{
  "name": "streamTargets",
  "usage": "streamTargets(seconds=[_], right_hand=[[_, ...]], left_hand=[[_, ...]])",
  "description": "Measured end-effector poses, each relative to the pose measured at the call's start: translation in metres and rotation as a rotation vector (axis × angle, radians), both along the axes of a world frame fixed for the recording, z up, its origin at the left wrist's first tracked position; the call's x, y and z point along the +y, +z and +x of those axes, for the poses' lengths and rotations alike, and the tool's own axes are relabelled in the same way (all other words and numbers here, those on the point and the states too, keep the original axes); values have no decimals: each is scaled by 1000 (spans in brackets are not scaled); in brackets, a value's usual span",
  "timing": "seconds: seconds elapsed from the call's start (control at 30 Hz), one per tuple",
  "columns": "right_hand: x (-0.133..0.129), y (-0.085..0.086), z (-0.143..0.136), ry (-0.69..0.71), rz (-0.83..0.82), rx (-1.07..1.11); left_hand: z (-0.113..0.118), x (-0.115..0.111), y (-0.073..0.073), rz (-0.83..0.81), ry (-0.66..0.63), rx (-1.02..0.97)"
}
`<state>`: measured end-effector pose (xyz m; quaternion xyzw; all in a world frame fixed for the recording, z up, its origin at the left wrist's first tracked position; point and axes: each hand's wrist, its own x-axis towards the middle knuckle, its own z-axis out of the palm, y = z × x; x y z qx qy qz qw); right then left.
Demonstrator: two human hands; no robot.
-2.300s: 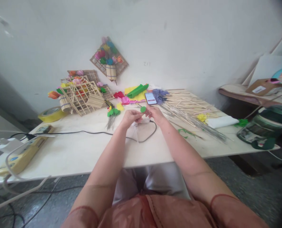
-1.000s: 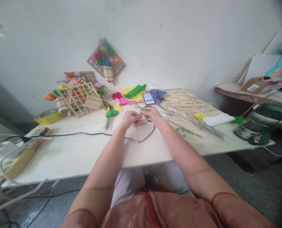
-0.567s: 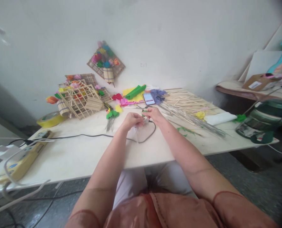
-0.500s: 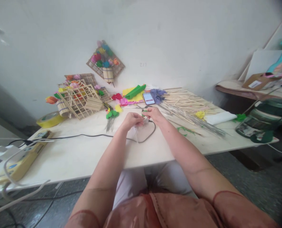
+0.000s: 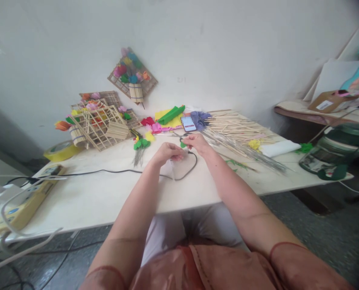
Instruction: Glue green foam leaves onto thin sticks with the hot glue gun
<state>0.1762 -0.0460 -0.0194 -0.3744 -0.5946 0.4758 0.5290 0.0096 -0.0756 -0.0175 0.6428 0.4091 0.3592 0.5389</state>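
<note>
My right hand [image 5: 198, 144] is closed, with thumb and fingers pinching a small green paper piece [image 5: 183, 144]. Just left of it, my left hand [image 5: 168, 153] has its fingers bent together; what they hold is too small to make out. A whitish, see-through thing [image 5: 169, 168] shows below the left hand, its kind unclear. The black cable [image 5: 194, 164] loops up to a point between both hands. Left of them lies a bunch of green paper flowers on thin wire stems [image 5: 142, 144]. Behind the hands is a phone [image 5: 188, 124].
Bamboo lattice panels with paper flowers [image 5: 97, 127] are stacked at left, beside yellow tape [image 5: 61, 151] and a power strip [image 5: 28, 201]. Bamboo sticks [image 5: 236, 128] and wires [image 5: 258, 156] spread to the right. A large dark green jar [image 5: 336, 151] stands near the right edge.
My hands have moved slightly apart at the fingertips, and the green piece shows more clearly in the right hand. The whole view has shifted a little.
</note>
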Motion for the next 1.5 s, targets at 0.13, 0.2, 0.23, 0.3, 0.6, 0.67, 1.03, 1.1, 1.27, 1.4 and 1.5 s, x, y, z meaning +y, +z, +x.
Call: streamTargets(seconds=[0.13, 0.2, 0.23, 0.3, 0.6, 0.67, 1.03, 1.1, 1.27, 1.4, 1.5], right_hand=[[0, 0, 3, 55, -34, 32], [-2, 0, 3, 107, -76, 69], [-2, 0, 2, 130, -96, 87], [-4, -1, -2, 151, -132, 115], [-3, 0, -13, -30, -71, 148], [-3, 1, -12, -58, -50, 165], [-1, -3, -21, -109, 21, 96], [0, -4, -22, -122, 53, 69], [1, -6, -20, -207, 95, 111], [2, -7, -18, -273, 14, 142], [2, -9, -19, -303, 16, 92]], left_hand=[[-2, 1, -1, -18, -25, -13], [-2, 2, -2, -17, 1, -36], [-2, 2, -2, -18, 16, -46], [-1, 3, -3, -20, 37, -64], [1, 4, -4, -53, -1, -87], [0, 5, -4, -50, -7, -67], [0, 5, 0, 109, 47, -133], [1, 5, 4, 97, 63, -132], [3, 7, 21, 75, 154, -89], [-1, 11, 31, 27, 292, -73], [-15, 14, 31, 8, 416, -70]])
